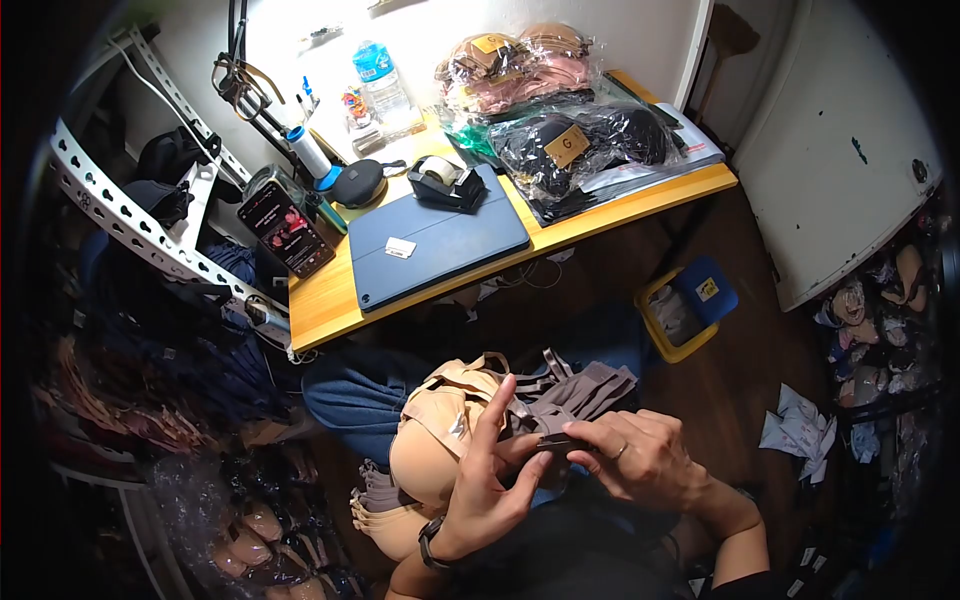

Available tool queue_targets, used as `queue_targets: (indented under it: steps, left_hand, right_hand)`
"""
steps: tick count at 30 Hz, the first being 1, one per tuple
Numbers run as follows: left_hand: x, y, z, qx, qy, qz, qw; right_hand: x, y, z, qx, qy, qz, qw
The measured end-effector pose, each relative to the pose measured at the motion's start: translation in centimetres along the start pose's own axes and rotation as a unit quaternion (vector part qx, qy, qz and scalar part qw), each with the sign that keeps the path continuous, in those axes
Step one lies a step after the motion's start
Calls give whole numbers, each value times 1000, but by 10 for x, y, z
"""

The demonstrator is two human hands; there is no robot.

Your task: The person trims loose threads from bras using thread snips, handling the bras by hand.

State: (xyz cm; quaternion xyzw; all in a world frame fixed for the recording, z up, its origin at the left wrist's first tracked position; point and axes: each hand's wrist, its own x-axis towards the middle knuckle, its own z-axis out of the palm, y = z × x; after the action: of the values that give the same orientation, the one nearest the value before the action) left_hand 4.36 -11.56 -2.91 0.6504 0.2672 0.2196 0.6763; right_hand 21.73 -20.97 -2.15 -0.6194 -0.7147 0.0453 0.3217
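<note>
My left hand (490, 492), with a dark watch on its wrist, has its index finger raised. Its thumb and another finger close around the left end of a small, narrow dark item (556, 440), whose exact kind I cannot make out. From the right, my right hand (640, 455), wearing a ring, pinches the same item between thumb and fingers. Beneath the hands, a stack of beige bras (425, 460) lies on my lap, cups toward the left. Grey-brown bras (580, 392) lie bunched just beyond my fingers, their straps partly hidden.
Ahead stands a wooden desk (320, 318) holding a blue tablet case (440, 245), tape dispenser (446, 184), phone (287, 228) and bagged bras (590, 145). A yellow-rimmed bin (668, 345) is on the floor. White metal shelving (150, 240) rises at left; bagged garments (260, 530) lie below.
</note>
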Motion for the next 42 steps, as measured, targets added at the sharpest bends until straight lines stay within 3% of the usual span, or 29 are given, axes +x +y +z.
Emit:
queue_targets:
  steps: [5,8,11,13,14,16,17,19,20,24,27,30,32,33,35,36,38,42]
  left_hand:
    - [1,-1,1,-25,8,4,1000]
    - [1,0,0,-36,14,-6,999]
    - [4,-6,-2,142,7,53,988]
    - [4,-14,3,156,51,84,983]
    - [2,-19,6,170,95,113,974]
    - [-1,-22,7,184,138,143,963]
    - [-3,-22,7,237,130,196,943]
    - [-6,-22,6,340,112,296,885]
    - [-7,-23,6,340,111,296,886]
    - [-5,-24,2,355,180,284,873]
    - [0,-10,-30,361,202,217,884]
    - [26,-1,-77,426,147,224,864]
    - [52,-11,-109,415,60,121,900]
    - [65,-18,-122,416,60,124,899]
    - [93,-39,-145,474,-64,74,875]
    - [104,-51,-149,474,-67,76,875]
    - [123,-72,-150,398,-183,22,899]
    - [144,-89,-144,420,-257,-5,870]
  right_hand:
    - [-3,5,3,-1,-8,15,1000]
    - [-3,8,8,59,49,32,997]
    - [-6,10,16,126,88,79,985]
    - [-8,8,20,158,107,103,976]
    - [-11,6,21,274,78,162,945]
    - [-13,3,24,487,16,269,830]
    - [-13,2,24,487,16,269,831]
    - [-14,1,26,547,-16,328,770]
    - [-13,0,27,574,-31,356,737]
    - [-9,-2,31,555,20,365,748]
    - [-7,-1,23,507,-7,377,775]
    - [1,23,1,454,10,322,831]
    - [3,52,5,439,194,378,792]
    - [2,56,6,438,197,376,792]
    - [-1,57,10,260,183,360,877]
    - [-6,56,13,168,169,350,906]
    - [-13,65,18,177,171,347,905]
    - [-2,80,20,202,166,331,907]
